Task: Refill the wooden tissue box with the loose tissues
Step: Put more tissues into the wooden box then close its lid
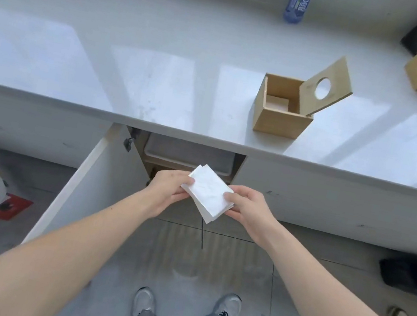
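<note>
Now the wooden tissue box stands on the white counter, close to its front edge, and I take it as the landmark. Its lid with the round hole is lifted and leans up at the far right side of the box, so the box is open. Inside I see only a pale bottom; it looks empty or nearly empty.

The stack of loose tissues is not in the box yet. It is lower than the box and to its left, in front of the open cabinet under the counter. The left hand grips the left side of the stack and the right hand grips the right side, both closed on it.

So, I judge, opening the box and taking the tissues are done. What is left is to bring the stack up to the box, put it inside, and close the lid.
</note>
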